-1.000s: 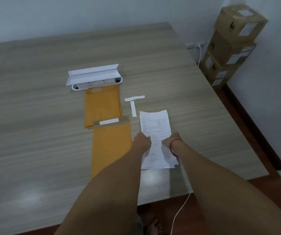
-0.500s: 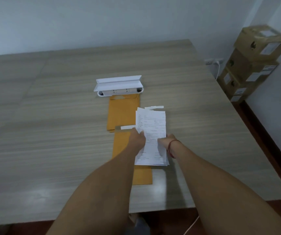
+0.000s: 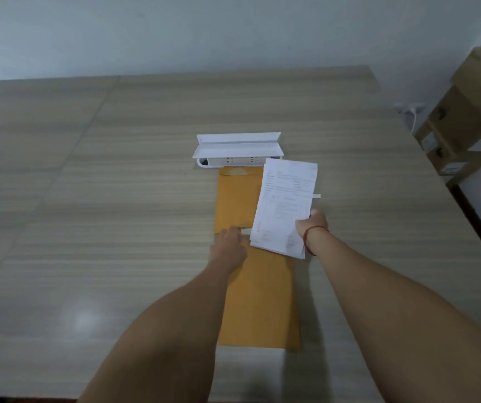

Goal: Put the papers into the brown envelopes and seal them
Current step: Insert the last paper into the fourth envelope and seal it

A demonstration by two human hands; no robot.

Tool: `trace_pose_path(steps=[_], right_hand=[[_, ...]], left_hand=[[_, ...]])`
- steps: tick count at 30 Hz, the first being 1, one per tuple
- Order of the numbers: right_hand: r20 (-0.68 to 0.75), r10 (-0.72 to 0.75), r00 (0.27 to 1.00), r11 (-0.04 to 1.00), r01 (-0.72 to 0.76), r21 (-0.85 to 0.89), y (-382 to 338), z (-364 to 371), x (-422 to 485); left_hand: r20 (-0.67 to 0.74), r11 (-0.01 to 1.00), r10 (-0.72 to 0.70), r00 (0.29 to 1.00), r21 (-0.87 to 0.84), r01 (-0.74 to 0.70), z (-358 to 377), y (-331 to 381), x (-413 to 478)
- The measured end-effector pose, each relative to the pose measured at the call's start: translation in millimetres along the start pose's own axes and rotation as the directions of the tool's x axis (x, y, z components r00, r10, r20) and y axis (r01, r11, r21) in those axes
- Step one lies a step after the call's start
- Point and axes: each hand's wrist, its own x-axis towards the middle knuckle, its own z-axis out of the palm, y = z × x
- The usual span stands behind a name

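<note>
Right hand (image 3: pixel 312 228) grips the papers (image 3: pixel 285 205) at their 5 o'clock corner, lifted over the worktop (image 3: pixel 117 199). Left hand (image 3: pixel 229 248) presses the near envelope (image 3: pixel 262 301) mouth; grip indeterminate. Sheets thin, floppy: likely to sag; support the near edge.

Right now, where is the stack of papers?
In the head view, the papers are held up in the right hand, right of centre, above the near envelope and partly covering the far envelope.

papers (image 3: pixel 287 199) print blurred, no legible txt
</note>
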Motion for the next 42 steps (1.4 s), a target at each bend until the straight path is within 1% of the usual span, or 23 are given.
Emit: trace_pose_path(steps=[1, 3, 5, 9, 15, 20, 24, 29, 34, 42], right_hand=[[-0.018, -0.006, 1.000, 1.000, 0.006, -0.002, -2.7, 3.0, 3.6], [-0.042, -0.007, 0.999, 1.000, 0.007, 0.008, -7.9, 9.6, 9.2], [-0.069, 0.000, 0.998, 0.999, 0.002, 0.037, -11.2, 17.1, 14.9], [-0.113, 0.020, 0.993, 0.994, -0.008, 0.107, -18.7, 27.8, 22.2], [-0.061, 0.029, 0.998, 0.981, -0.016, 0.193, -21.3, 36.3, 25.3], [-0.016, 0.017, 1.000, 0.981, -0.013, 0.195, -20.3, 39.0, 23.2], [0.022, 0.006, 1.000, 0.981, -0.010, 0.192, -16.2, 43.5, 17.8], [0.018, -0.003, 1.000, 0.979, -0.001, 0.204, -12.4, 46.5, 12.8], [0.008, 0.005, 1.000, 0.978, -0.007, 0.210, -12.2, 42.4, 13.0], [-0.007, 0.024, 1.000, 0.972, -0.021, 0.233, -12.3, 29.4, 15.2]], left_hand=[[0.023, 0.997, 0.037, 0.999, 0.072, -0.039, 1.1, -3.1, 3.7], [0.050, 0.981, 0.118, 0.992, 0.149, -0.124, 2.4, -3.8, 10.0], [0.078, 0.962, 0.178, 0.981, 0.198, -0.190, 3.1, -2.0, 15.6], [0.094, 0.940, 0.228, 0.969, 0.237, -0.244, 3.0, -0.5, 24.5], [0.129, 0.948, 0.199, 0.971, 0.225, -0.224, -1.0, 3.7, 30.2], [0.171, 0.945, 0.200, 0.965, 0.228, -0.236, -2.8, 7.9, 29.3], [0.200, 0.966, 0.200, 0.959, 0.125, -0.228, -0.7, 7.6, 26.2], [0.212, 0.974, 0.197, 0.957, 0.072, -0.216, 1.5, 5.6, 26.9], [0.234, 0.960, 0.199, 0.952, 0.149, -0.237, 0.6, 9.3, 30.1], [0.262, 0.958, 0.158, 0.952, 0.192, -0.212, 3.1, 12.0, 32.1]])
